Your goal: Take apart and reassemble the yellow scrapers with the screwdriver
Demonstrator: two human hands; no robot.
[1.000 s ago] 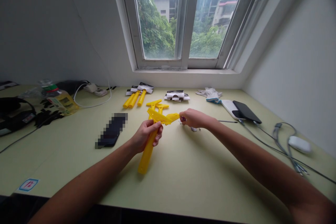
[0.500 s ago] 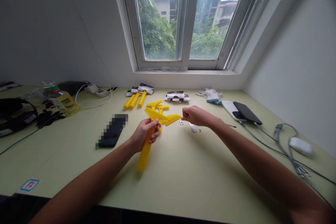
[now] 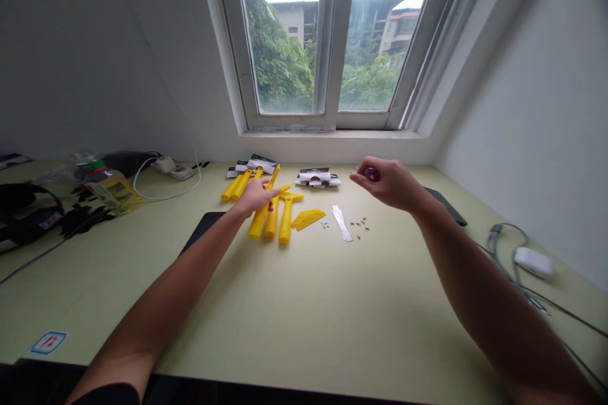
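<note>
My left hand (image 3: 259, 197) is closed around a yellow scraper (image 3: 257, 228), which rests on or just above the desk at the left of two similar yellow scrapers (image 3: 285, 228). Part of its head is hidden by my fingers. Held up over the right side, my right hand (image 3: 389, 182) grips a small screwdriver with a purple handle (image 3: 372, 174); a thin metal tip shows past the fingers. Between the hands lie flat yellow plates (image 3: 308, 219), a cluster of small nuts (image 3: 325, 224), whitish strips (image 3: 342, 224) and several small screws (image 3: 360, 224).
Yellow handles (image 3: 236, 185) lie at the back beside black-and-white packages (image 3: 263, 163). More packaging (image 3: 317, 177) sits under the window. A phone (image 3: 202, 228) is partly beneath my left arm. At left stands a bottle (image 3: 111, 186); at right are cables (image 3: 496, 243) and a white case (image 3: 534, 262).
My left hand has moved the scraper away from me, beside the others. My right hand has moved up and right with the screwdriver, uncovering the strips and screws.
</note>
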